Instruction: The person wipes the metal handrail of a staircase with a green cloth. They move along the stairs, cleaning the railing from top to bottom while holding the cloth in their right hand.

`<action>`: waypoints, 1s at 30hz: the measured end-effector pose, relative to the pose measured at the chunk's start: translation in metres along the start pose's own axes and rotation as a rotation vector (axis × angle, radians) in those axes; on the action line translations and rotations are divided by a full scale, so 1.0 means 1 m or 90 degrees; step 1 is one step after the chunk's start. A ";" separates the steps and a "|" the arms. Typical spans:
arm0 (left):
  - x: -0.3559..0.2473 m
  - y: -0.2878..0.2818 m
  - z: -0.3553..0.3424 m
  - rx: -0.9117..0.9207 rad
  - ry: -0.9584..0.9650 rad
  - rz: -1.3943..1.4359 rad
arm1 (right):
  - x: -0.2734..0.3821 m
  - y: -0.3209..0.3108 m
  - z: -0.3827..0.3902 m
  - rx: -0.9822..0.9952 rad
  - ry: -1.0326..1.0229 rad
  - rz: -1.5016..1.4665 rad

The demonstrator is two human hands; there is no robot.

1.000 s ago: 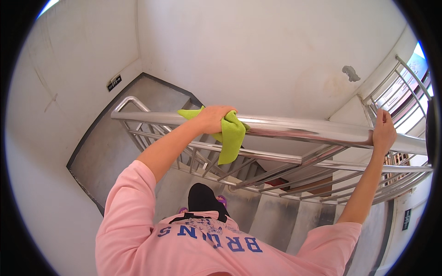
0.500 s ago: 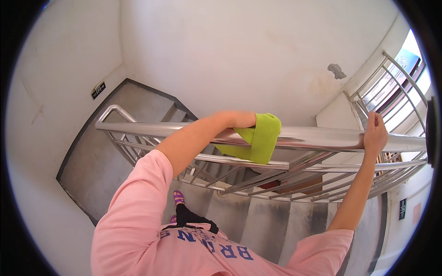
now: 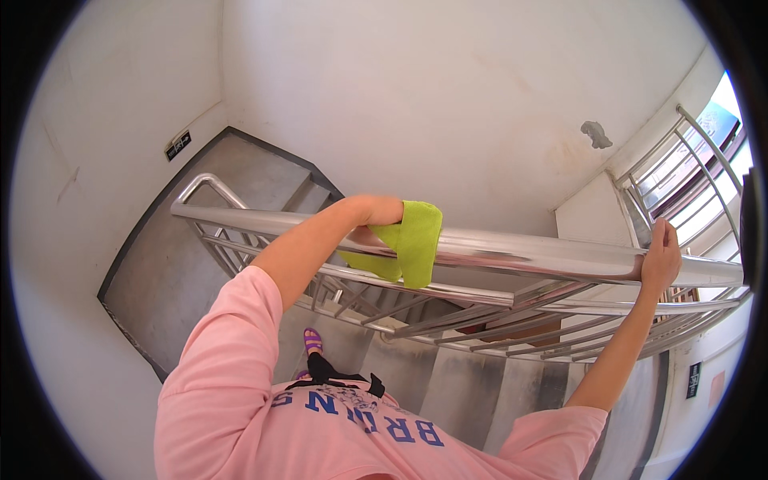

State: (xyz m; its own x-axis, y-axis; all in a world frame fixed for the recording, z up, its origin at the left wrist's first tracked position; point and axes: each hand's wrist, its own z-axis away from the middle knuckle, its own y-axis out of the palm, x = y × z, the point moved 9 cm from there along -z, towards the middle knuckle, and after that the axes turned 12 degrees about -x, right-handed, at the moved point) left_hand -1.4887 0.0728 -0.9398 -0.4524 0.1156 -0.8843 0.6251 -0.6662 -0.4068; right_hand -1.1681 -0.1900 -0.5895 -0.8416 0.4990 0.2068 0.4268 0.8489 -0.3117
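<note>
A wide steel handrail runs across the middle, with thinner rails and bars beneath it. My left hand is closed on a lime-green cloth laid over the top rail; the cloth hangs down over the near side toward the lower rail. My right hand grips the same handrail farther right, near its right end in view, with no cloth in it.
Grey stair treads and my purple sandals lie below. A landing with dark edging is at left. White walls surround the stairwell. A window behind curved bars is at upper right, a dark sign on the left wall.
My left hand slid right along the rail with the cloth, then came back partway left. The cloth now hangs differently around it. My right hand stays on the rail.
</note>
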 end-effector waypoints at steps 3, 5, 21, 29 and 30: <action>0.014 -0.007 0.003 -0.004 -0.008 0.027 | -0.005 0.001 -0.001 -0.011 0.001 -0.021; 0.020 -0.014 0.008 -0.022 -0.013 0.040 | -0.004 0.002 -0.001 -0.008 0.005 -0.018; -0.008 -0.028 0.141 -0.577 0.492 -0.326 | -0.002 0.000 0.002 -0.019 -0.028 -0.041; 0.010 -0.013 0.145 -0.569 0.405 -0.397 | -0.002 0.004 0.000 -0.024 -0.053 -0.018; 0.010 -0.013 0.143 -0.507 0.393 -0.390 | -0.003 0.004 0.000 -0.026 -0.058 -0.013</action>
State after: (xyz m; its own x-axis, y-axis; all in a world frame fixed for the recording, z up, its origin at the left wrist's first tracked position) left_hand -1.5921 -0.0229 -0.9113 -0.5671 0.7387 -0.3644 0.7303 0.2463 -0.6371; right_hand -1.1640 -0.1881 -0.5911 -0.8761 0.4650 0.1270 0.4206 0.8661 -0.2701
